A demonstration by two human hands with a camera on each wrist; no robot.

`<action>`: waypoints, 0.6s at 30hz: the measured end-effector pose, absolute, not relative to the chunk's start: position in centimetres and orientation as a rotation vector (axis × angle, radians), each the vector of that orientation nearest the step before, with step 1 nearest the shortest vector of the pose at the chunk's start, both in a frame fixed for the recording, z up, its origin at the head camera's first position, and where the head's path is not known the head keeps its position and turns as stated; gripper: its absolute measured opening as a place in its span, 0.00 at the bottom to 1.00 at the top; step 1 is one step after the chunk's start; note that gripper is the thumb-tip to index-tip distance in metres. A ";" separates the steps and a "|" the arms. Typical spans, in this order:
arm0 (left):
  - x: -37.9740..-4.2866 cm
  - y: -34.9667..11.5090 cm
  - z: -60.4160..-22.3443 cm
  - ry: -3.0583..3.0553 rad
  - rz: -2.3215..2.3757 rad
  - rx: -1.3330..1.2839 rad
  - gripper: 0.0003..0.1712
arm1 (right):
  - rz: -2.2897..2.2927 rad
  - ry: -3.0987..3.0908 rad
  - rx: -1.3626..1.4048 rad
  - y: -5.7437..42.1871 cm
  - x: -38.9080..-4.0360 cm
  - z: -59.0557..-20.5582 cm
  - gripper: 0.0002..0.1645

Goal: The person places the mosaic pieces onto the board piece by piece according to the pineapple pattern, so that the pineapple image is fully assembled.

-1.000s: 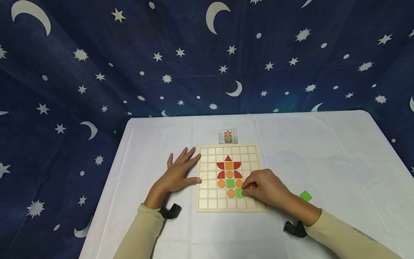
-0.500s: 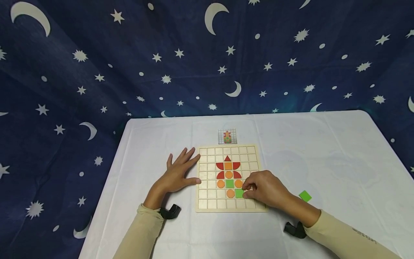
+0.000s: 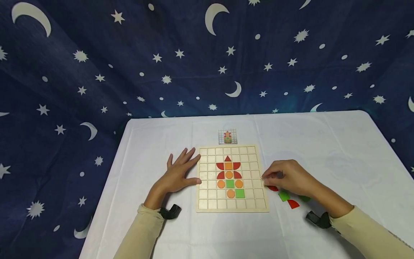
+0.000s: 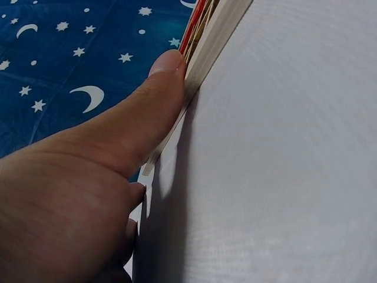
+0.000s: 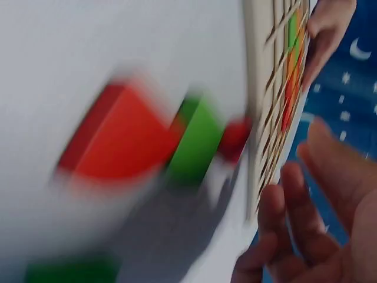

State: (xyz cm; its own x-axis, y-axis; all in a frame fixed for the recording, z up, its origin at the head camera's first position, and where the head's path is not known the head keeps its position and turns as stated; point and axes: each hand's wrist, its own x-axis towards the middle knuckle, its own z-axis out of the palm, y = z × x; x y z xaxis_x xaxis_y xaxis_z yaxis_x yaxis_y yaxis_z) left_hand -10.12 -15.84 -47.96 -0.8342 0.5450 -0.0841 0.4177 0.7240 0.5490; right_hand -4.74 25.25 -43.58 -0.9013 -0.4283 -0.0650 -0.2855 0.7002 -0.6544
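A wooden grid board bears red, orange and green flat pieces, with a red triangle at the top and a green square at the lower right of the figure. My left hand lies spread at the board's left side; its thumb touches the edge in the left wrist view. Just off the board's right edge, my right hand hovers with bent fingers and nothing visible between thumb and fingers. Below it lie a loose green square, a red quarter circle and a partly hidden red piece.
Behind the board lies a small pattern card with a gridded figure. Another green piece shows partly beneath the right wrist. A white cloth covers the table, and a dark blue starry curtain hangs behind.
My right hand has moved right, off the board, leaving the green square in the lower row. Loose red and green pieces beside the board are now uncovered. The left hand stays put.
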 end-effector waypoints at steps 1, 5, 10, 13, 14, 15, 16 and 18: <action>-10.1 -15.8 -47.9 2.689 0.772 0.763 0.53 | -0.963 2.677 -0.578 25.9 -4.9 -43.6 0.12; -10.1 -15.9 -48.0 2.685 0.766 0.754 0.54 | -0.877 2.629 -0.631 28.0 -5.1 -44.1 0.17; -10.1 -15.9 -47.9 2.682 0.772 0.760 0.54 | -0.873 2.603 -0.695 29.3 -4.9 -45.0 0.18; -10.1 -15.9 -47.9 2.684 0.781 0.767 0.53 | -0.882 2.585 -0.699 29.5 -4.6 -45.2 0.20; -10.1 -15.8 -47.9 2.684 0.781 0.768 0.53 | -0.876 2.582 -0.701 29.5 -4.6 -45.2 0.20; -10.1 -15.9 -47.9 2.686 0.782 0.769 0.53 | -0.866 2.580 -0.703 29.5 -4.5 -45.2 0.21; -10.1 -15.9 -47.9 2.686 0.783 0.770 0.53 | -0.854 2.580 -0.704 29.5 -4.5 -45.1 0.22; -10.1 -15.8 -47.8 2.684 0.784 0.769 0.53 | -0.824 2.600 -0.698 29.5 -4.4 -45.0 0.23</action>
State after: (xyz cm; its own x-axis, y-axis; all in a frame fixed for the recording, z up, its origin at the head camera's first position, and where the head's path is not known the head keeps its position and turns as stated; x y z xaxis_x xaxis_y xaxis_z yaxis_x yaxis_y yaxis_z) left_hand -10.05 -15.84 -47.82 -0.8324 0.5483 -0.0802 0.4191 0.7175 0.5563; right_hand -4.40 29.48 -44.98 -0.8274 -0.5399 -0.1546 -0.3523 0.7134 -0.6058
